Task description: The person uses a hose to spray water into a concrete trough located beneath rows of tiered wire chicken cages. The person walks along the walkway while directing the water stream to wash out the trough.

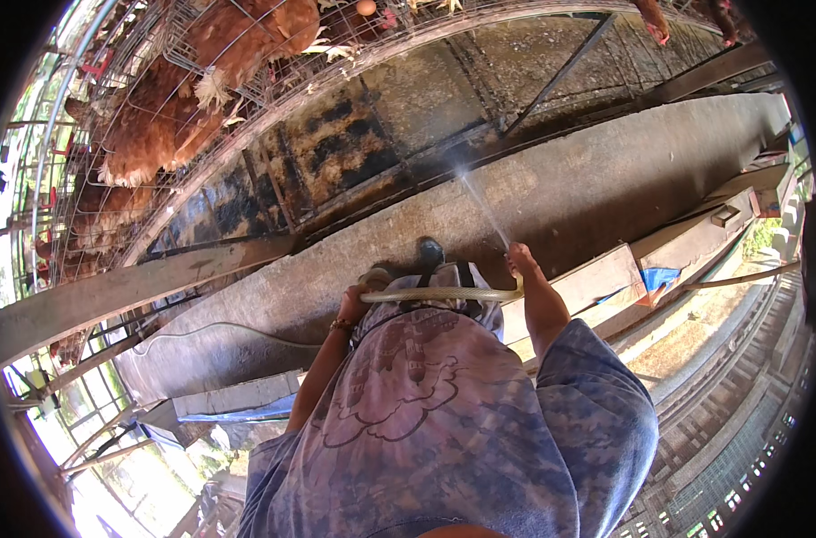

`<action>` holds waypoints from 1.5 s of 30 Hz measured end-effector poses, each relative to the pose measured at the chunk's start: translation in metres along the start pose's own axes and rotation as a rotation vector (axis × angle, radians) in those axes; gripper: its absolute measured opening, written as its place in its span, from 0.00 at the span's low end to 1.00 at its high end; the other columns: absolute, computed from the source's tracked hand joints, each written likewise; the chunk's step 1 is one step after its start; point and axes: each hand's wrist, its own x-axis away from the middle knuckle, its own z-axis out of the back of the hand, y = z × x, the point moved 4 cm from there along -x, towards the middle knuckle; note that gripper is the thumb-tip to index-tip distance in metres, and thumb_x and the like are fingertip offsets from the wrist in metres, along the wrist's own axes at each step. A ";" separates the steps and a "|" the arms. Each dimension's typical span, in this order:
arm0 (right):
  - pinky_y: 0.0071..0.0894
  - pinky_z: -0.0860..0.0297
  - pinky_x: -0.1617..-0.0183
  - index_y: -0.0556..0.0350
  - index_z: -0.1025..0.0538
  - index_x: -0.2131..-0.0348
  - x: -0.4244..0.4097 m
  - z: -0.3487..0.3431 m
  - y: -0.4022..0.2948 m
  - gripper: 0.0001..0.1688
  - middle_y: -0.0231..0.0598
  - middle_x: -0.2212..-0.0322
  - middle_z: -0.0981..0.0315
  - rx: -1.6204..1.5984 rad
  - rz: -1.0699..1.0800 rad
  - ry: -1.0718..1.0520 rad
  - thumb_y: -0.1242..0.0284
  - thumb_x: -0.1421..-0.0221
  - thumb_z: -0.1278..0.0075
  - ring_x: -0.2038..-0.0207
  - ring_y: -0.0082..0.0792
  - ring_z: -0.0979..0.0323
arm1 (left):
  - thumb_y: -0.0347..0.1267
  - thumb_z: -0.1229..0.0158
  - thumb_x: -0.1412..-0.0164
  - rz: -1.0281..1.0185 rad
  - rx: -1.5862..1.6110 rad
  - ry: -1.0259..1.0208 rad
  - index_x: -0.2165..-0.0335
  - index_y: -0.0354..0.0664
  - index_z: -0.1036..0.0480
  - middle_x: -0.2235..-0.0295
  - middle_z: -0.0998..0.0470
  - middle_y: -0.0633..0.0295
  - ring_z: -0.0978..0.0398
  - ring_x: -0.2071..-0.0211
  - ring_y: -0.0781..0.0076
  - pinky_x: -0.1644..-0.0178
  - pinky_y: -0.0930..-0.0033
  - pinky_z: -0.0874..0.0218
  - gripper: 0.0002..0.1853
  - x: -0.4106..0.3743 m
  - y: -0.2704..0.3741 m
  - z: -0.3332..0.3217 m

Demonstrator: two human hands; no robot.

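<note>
A pale braided hose [441,294] runs across the front of my body between both hands. My right hand [519,261] is closed around the hose near its outlet end. From there a jet of water [487,205] shoots forward and breaks into spray at the edge of the concrete walkway [394,208]. My left hand [355,302] grips the hose farther back, beside my hip. Beyond the walkway lies a wet floor [354,134] with dark and brown patches of grime under the cages.
Brown hens [159,121] stand in wire cages [260,87] at upper left, and an egg [365,7] rests on the wire. A wooden beam [146,289] crosses at left. More hose [226,326] trails on the walkway. Wooden troughs [690,228] line the right side.
</note>
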 end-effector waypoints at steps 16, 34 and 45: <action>0.22 0.56 0.90 0.52 0.39 0.88 0.001 -0.005 -0.005 0.17 0.29 0.92 0.50 0.039 -0.094 -0.156 0.65 0.53 0.67 0.92 0.22 0.53 | 0.38 0.37 0.58 0.072 0.046 -0.054 0.82 0.37 0.30 0.81 0.28 0.49 0.27 0.76 0.50 0.75 0.61 0.37 0.15 0.004 -0.009 -0.008; 0.26 0.54 0.90 0.57 0.37 0.87 -0.006 -0.005 -0.014 0.19 0.31 0.92 0.48 0.015 -0.108 -0.052 0.64 0.53 0.67 0.92 0.23 0.52 | 0.37 0.35 0.59 0.109 0.091 -0.060 0.80 0.37 0.28 0.80 0.26 0.51 0.26 0.75 0.53 0.73 0.63 0.36 0.15 0.009 -0.026 -0.016; 0.22 0.58 0.89 0.53 0.36 0.86 -0.030 -0.011 0.002 0.19 0.24 0.93 0.52 -0.101 -0.298 -0.199 0.62 0.52 0.69 0.93 0.22 0.55 | 0.35 0.36 0.59 0.099 0.110 -0.048 0.81 0.37 0.28 0.80 0.26 0.51 0.25 0.74 0.54 0.73 0.63 0.36 0.12 0.013 -0.027 -0.019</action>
